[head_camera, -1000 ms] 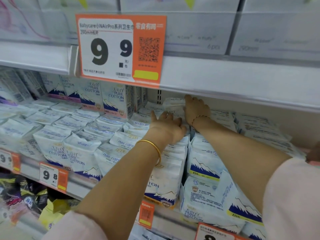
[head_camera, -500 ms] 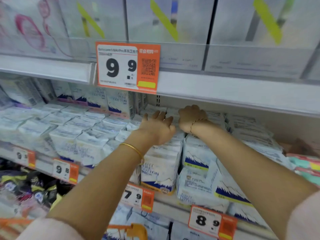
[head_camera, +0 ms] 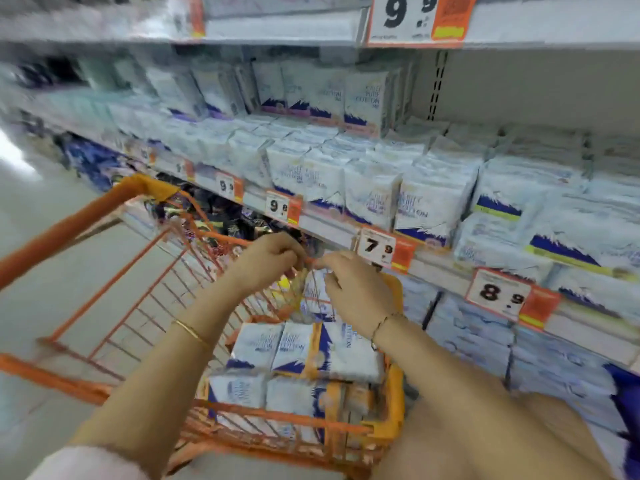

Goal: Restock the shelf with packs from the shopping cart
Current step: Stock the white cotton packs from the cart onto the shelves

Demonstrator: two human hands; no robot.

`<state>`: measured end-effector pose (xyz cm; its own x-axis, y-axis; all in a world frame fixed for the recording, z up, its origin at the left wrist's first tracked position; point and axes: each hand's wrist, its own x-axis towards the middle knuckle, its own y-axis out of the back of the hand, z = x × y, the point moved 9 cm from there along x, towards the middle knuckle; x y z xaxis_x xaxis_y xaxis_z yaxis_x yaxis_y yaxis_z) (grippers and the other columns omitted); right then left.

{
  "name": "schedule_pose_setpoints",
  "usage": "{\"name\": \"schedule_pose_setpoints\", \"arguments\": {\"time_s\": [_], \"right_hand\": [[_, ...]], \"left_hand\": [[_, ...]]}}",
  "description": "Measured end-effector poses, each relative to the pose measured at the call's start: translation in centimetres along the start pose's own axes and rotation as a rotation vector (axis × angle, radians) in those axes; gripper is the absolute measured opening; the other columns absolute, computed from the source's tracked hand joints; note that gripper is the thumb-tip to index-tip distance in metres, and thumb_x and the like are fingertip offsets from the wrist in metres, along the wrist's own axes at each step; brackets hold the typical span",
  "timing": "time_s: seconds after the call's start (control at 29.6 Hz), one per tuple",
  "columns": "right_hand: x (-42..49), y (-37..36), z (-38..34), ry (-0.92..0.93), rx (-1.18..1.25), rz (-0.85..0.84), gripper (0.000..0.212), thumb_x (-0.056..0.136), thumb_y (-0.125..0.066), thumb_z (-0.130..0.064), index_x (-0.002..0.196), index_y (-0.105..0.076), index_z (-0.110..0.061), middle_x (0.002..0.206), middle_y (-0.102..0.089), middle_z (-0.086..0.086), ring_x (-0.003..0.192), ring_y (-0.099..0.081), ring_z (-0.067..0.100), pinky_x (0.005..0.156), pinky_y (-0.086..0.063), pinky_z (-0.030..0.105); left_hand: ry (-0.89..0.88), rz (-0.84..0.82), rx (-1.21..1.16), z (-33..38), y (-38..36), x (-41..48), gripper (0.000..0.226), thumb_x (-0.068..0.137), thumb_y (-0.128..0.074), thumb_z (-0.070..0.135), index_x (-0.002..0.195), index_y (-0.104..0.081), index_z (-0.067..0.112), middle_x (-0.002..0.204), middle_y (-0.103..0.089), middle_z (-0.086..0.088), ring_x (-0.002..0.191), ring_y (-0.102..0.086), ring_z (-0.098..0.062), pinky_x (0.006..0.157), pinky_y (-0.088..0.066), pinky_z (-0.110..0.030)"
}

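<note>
- Broadly, the shelf (head_camera: 329, 227) crosses the view on a slant, from upper left down to lower right. An upper shelf (head_camera: 277, 27) sits over it, and lower stock (head_camera: 467, 336) is stacked beneath it.
- Next, the orange wire shopping cart (head_camera: 86, 216) stands on the pale floor (head_camera: 34, 244), hard against the shelving. Its near right corner is just below the arms.
- Then the shelved packs (head_camera: 429, 202), white with a blue mountain print. They stand upright in close rows along the shelf front, with more laid flat behind them. Taller packs of the same sort stand at the back.
- Lower down, the cart packs (head_camera: 311, 351), same white and blue, lie stacked in the near right part of the cart. One more stands on edge just behind them, under the right grip.
- Above the cart's far side hangs the left grip (head_camera: 268, 261). Its fingers are curled in tight beside an orange wire. Blur hides whether it grasps anything, so I cannot tell.
- Just beside it, the right grip (head_camera: 356, 292) is released. Its fingers are loosely bent and the forefinger reaches toward the left grip.
- Along the shelf edge are orange and white price tags, reading 7.9 (head_camera: 375, 245), 9.8 (head_camera: 278, 206) and 8.9 (head_camera: 498, 293). A bigger tag marked 9.9 (head_camera: 414, 17) hangs on the upper shelf.
- Lastly, a gold bangle (head_camera: 192, 332) circles the left wrist, and a thin bracelet (head_camera: 381, 323) circles the right.
</note>
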<state>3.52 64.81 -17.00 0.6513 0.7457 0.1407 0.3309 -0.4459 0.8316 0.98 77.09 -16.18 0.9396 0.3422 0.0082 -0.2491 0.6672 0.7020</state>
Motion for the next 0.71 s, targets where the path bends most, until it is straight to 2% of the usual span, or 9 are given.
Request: {"name": "schedule_pose_setpoints", "arguments": {"time_s": [0.07, 0.1, 0.2, 0.3, 0.37, 0.44, 0.47, 0.57, 0.71], "right_hand": [[-0.8, -3.0, 0.3, 0.011, -0.004, -0.077, 0.033, 0.099, -0.036, -0.012, 0.127, -0.052, -0.017, 0.127, -0.047, 0.004, 0.075, -0.051, 0.017, 0.071, -0.045, 0.035], [-1.2, -3.9, 0.8, 0.001, 0.001, -0.099, 0.034, 0.098, -0.037, -0.011, 0.128, -0.051, -0.018, 0.129, -0.046, 0.004, 0.077, -0.052, 0.015, 0.072, -0.044, 0.033], [-1.1, -4.1, 2.7, -0.071, 0.054, -0.039, 0.039, 0.095, -0.039, -0.004, 0.129, -0.051, -0.020, 0.133, -0.046, 0.002, 0.103, -0.055, 0.021, 0.085, -0.048, 0.037], [-1.0, -3.3, 4.7, -0.169, 0.100, 0.055, 0.042, 0.093, -0.039, 0.002, 0.129, -0.051, -0.018, 0.137, -0.047, 0.004, 0.116, -0.053, 0.023, 0.096, -0.045, 0.039], [-1.0, -3.1, 5.5, -0.207, 0.133, 0.100, 0.044, 0.092, -0.038, 0.005, 0.128, -0.052, -0.015, 0.134, -0.049, 0.005, 0.115, -0.054, 0.024, 0.097, -0.045, 0.038], [-1.1, -2.9, 5.8, -0.218, 0.181, 0.136, 0.045, 0.090, -0.037, 0.007, 0.126, -0.053, -0.014, 0.129, -0.051, 0.006, 0.111, -0.056, 0.024, 0.096, -0.045, 0.039], [-1.1, -2.7, 5.9, -0.220, 0.200, 0.153, 0.046, 0.090, -0.036, 0.008, 0.126, -0.054, -0.014, 0.128, -0.052, 0.006, 0.110, -0.057, 0.024, 0.096, -0.046, 0.039], [-1.2, -2.1, 6.4, -0.235, 0.253, 0.214, 0.047, 0.088, -0.034, 0.009, 0.124, -0.054, -0.014, 0.124, -0.053, 0.006, 0.107, -0.058, 0.023, 0.093, -0.048, 0.040], [-1.4, -1.7, 6.4, -0.236, 0.286, 0.270, 0.045, 0.088, -0.035, 0.009, 0.121, -0.055, -0.013, 0.121, -0.055, 0.006, 0.103, -0.059, 0.022, 0.090, -0.050, 0.040]], "left_hand": [[0.065, -0.123, 0.057, -3.8, -2.6, -0.5, 0.025, 0.086, -0.043, -0.006, 0.090, -0.066, 0.002, 0.088, -0.065, -0.012, 0.065, -0.061, -0.010, 0.056, -0.048, -0.016], [0.093, -0.159, 0.106, -5.6, -3.8, -0.4, 0.024, 0.086, -0.044, -0.004, 0.093, -0.066, 0.001, 0.092, -0.065, -0.012, 0.073, -0.062, -0.016, 0.065, -0.050, -0.021], [0.111, -0.334, 0.269, -8.8, -7.9, -0.2, 0.017, 0.088, -0.054, 0.009, 0.102, -0.064, 0.005, 0.106, -0.062, -0.011, 0.098, -0.060, -0.027, 0.085, -0.049, -0.033], [0.167, -0.516, 0.293, -9.4, -12.0, -0.8, 0.046, 0.093, -0.051, 0.039, 0.122, -0.050, 0.004, 0.123, -0.049, -0.008, 0.111, -0.053, -0.028, 0.093, -0.043, -0.035], [0.259, -0.604, 0.283, -9.5, -14.0, -1.8, 0.050, 0.093, -0.044, 0.052, 0.119, -0.042, 0.010, 0.124, -0.047, -0.006, 0.109, -0.053, -0.027, 0.093, -0.045, -0.037], [0.321, -0.640, 0.200, -9.8, -15.6, -2.4, 0.035, 0.094, -0.044, 0.047, 0.109, -0.037, 0.015, 0.114, -0.045, -0.006, 0.104, -0.054, -0.027, 0.089, -0.052, -0.038], [0.342, -0.635, 0.143, -10.0, -15.9, -2.5, 0.035, 0.094, -0.047, 0.043, 0.113, -0.040, 0.015, 0.117, -0.048, -0.009, 0.107, -0.054, -0.027, 0.090, -0.053, -0.039], [0.390, -0.601, -0.040, -10.6, -15.9, -2.3, 0.061, 0.091, -0.056, 0.037, 0.140, -0.027, 0.017, 0.139, -0.042, -0.011, 0.117, -0.052, -0.025, 0.090, -0.053, -0.033], [0.396, -0.576, -0.160, -10.7, -15.8, -2.0, 0.056, 0.084, -0.067, 0.028, 0.125, -0.029, 0.023, 0.128, -0.049, -0.014, 0.113, -0.055, -0.024, 0.092, -0.053, -0.037]]}}
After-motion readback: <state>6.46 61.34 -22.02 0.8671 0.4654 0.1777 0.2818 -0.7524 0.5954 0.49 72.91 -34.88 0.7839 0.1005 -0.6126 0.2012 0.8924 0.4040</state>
